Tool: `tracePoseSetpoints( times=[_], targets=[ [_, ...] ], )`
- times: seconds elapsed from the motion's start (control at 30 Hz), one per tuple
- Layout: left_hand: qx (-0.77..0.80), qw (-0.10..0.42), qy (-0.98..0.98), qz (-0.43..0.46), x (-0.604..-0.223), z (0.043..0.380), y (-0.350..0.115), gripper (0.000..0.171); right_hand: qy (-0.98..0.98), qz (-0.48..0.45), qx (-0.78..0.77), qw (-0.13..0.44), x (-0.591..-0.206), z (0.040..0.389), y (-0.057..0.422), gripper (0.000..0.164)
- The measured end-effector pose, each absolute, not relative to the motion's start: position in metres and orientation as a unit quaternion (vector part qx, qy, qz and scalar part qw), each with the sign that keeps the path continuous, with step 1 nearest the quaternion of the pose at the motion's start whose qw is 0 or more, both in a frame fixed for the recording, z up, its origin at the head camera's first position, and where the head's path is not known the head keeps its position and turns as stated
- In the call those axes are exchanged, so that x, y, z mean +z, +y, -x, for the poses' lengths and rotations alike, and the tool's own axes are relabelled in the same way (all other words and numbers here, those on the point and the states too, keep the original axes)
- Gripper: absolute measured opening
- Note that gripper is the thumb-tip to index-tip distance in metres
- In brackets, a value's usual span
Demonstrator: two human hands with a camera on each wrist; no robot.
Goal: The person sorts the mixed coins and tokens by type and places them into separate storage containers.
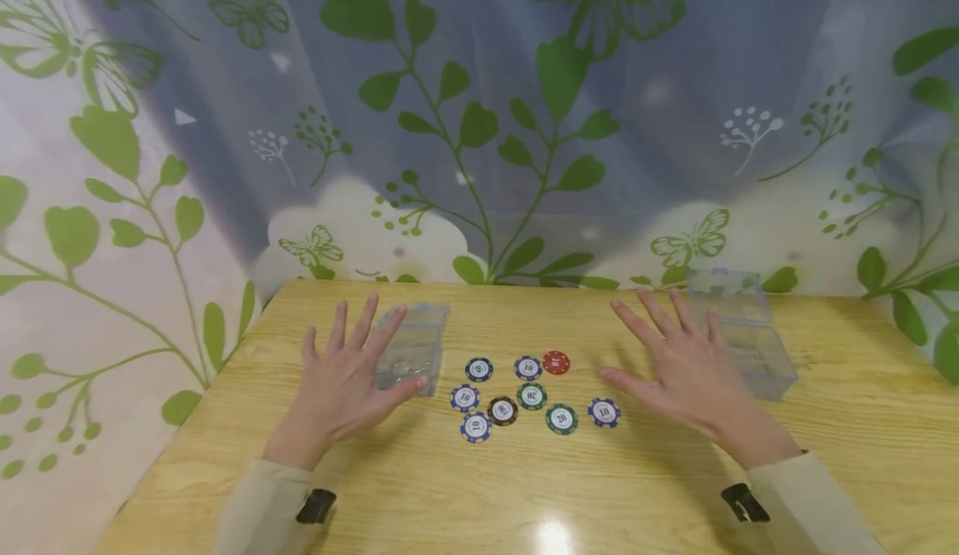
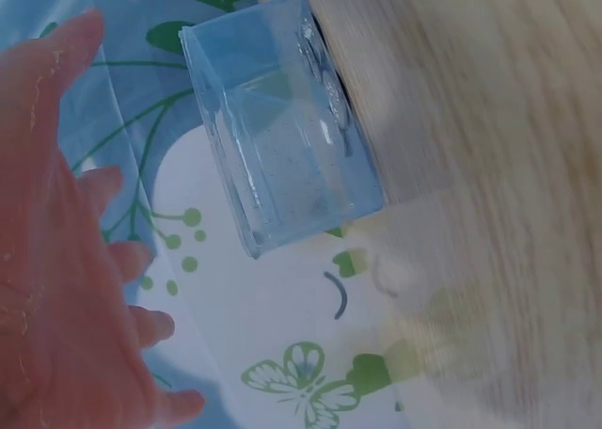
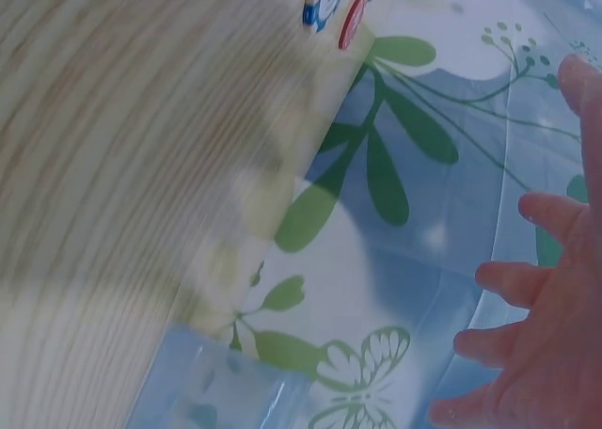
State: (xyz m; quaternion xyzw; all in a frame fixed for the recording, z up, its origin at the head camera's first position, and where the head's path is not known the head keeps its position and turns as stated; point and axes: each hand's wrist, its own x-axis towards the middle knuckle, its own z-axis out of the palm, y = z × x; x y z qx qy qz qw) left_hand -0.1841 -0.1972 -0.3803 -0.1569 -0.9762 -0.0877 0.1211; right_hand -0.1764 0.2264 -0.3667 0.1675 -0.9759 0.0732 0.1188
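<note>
Located nine chips (image 1: 503, 410) flat on the table (image 1: 479, 497), in a loose single layer between the two hands, with printed numerals uppermost and blue, green, red and dark rims. Found the left box (image 2: 301, 180) to the left of the chips, with small round contents (image 1: 402, 368) inside; could not identify these further. Found the right box (image 1: 764, 364) to the right, with lid (image 1: 727, 297) raised. Held the left hand (image 1: 345, 388) above the table near the left box, back upward, fingers straight and spread wide, with nothing in grip. Held the right hand (image 1: 693, 380) likewise near the right box, fingers fanned and thumb toward the chips, with nothing in grip. Backed the whole layout with a printed cloth (image 1: 494, 122) beyond the table edge. Judged the step in hand to be a ready position, without contact with any chip. Judged necessary for the next move on a chip: lowering of one hand, closing of thumb and forefinger on the thin rim, and care against scattering adjacent chips.
</note>
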Motion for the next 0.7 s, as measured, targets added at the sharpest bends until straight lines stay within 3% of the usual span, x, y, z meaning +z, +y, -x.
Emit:
tracePoseSetpoints(
  times=[0.7],
  targets=[
    [-0.107,0.076,-0.977,0.169,-0.378,0.190,-0.173,0.094,-0.979,-0.118,0.089,0.139,-0.372,0.173,0.287,0.089]
  ],
)
